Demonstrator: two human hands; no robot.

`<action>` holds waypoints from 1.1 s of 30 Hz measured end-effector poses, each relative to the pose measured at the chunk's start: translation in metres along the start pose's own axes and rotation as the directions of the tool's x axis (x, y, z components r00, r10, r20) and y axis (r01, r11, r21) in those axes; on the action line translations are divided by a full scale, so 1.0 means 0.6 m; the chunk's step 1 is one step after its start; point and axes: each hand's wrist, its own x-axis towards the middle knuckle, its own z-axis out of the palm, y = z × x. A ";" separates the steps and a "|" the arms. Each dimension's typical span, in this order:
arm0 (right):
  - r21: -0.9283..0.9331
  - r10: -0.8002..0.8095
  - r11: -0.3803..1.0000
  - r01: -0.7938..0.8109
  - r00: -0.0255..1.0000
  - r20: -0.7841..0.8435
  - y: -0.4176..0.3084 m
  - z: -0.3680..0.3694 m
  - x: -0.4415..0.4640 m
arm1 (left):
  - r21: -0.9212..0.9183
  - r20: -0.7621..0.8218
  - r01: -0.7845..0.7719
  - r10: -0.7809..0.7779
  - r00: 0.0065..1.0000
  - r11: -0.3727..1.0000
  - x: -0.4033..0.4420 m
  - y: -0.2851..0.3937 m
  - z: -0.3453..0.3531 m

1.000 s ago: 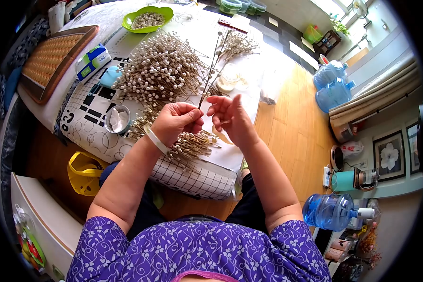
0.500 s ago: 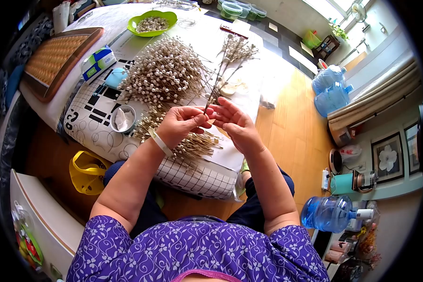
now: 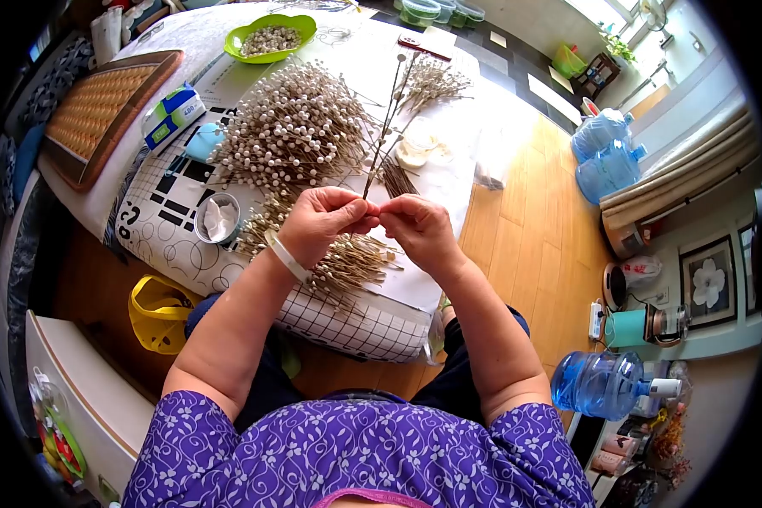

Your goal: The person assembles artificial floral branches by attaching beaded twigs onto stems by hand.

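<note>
My left hand [image 3: 317, 227] is closed in a pinch around the lower end of a thin brown branched stem [image 3: 387, 118] with small dark buds, which points up and away from me. My right hand [image 3: 422, 230] is pinched too, its fingertips meeting the left ones by the stem's base; what lies between them is too small to make out. Beyond the left hand spreads a large heap of stems with white bead-like tips [image 3: 292, 127]. A smaller bunch of stems [image 3: 347, 262] lies below my hands. Past the right hand are pale rolls [image 3: 413, 152] and a bundle of budded branches [image 3: 436, 83].
On the table [image 3: 427, 330] are a cup with white material [image 3: 220, 218], a green bowl of white beads [image 3: 269, 41], a tissue pack [image 3: 173, 115] and a dark red item [image 3: 423, 46]. A yellow bag [image 3: 159, 313] stands left on the floor; water bottles [image 3: 601, 385] stand right.
My right hand has gone from spread fingers to a pinch against the left fingertips. The stem stands slightly more upright in my left hand. The view has shifted slightly.
</note>
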 end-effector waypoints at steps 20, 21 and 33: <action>0.445 0.268 0.841 -0.307 0.952 0.151 -0.023 -0.010 0.012 | 0.221 0.050 0.078 -0.091 0.995 0.972 -0.008 0.004 0.015; 0.445 0.267 0.842 -0.306 0.952 0.150 -0.021 -0.010 0.012 | 0.223 0.052 0.070 -0.084 0.995 0.972 -0.008 0.004 0.013; 0.698 0.257 0.659 -0.281 0.956 0.143 -0.012 0.007 0.002 | 0.222 0.034 0.054 -0.063 0.997 0.974 -0.005 0.001 0.012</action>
